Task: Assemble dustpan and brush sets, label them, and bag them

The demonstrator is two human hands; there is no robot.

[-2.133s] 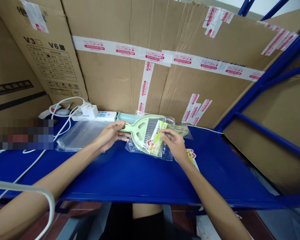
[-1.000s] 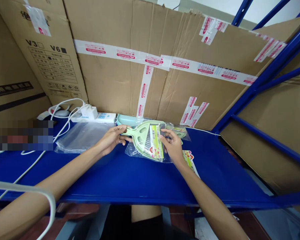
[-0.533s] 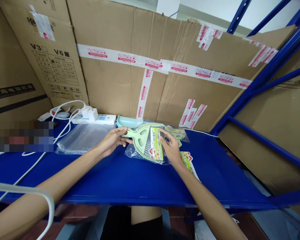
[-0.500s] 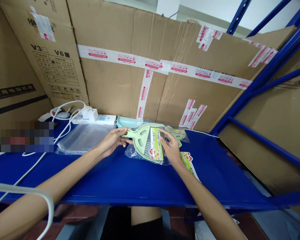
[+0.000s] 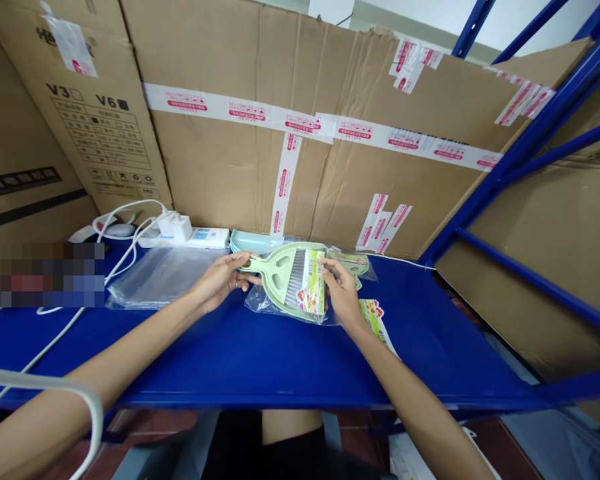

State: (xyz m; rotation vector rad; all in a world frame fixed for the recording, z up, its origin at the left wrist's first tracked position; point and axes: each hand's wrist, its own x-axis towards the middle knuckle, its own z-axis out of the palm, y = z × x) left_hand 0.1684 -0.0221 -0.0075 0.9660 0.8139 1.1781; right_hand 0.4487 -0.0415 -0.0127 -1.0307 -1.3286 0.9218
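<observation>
A light green dustpan (image 5: pixel 276 275) with a grey-bristled brush (image 5: pixel 295 283) lies over a clear plastic bag (image 5: pixel 263 301). My left hand (image 5: pixel 223 280) grips the handle end, thumb on top. At the other end, my right hand (image 5: pixel 341 285) pinches the edge of a yellow-green printed card (image 5: pixel 311 283) that covers part of the bristles. Just right of my right wrist, another printed card (image 5: pixel 376 320) rests on the blue table (image 5: pixel 280 367). Behind my right hand is another green dustpan (image 5: pixel 357 263) in clear wrapping.
Clear plastic bags (image 5: pixel 163 277) are stacked at the left, near a white power strip (image 5: pixel 207 237) and cables. Light blue dustpans (image 5: pixel 253 241) lie at the back against a cardboard wall (image 5: pixel 220 173). A blue metal frame (image 5: pixel 510 170) stands at the right.
The view has shifted slightly. The card has straightened a little over the bristles, with both hands keeping their holds on the dustpan and the card.
</observation>
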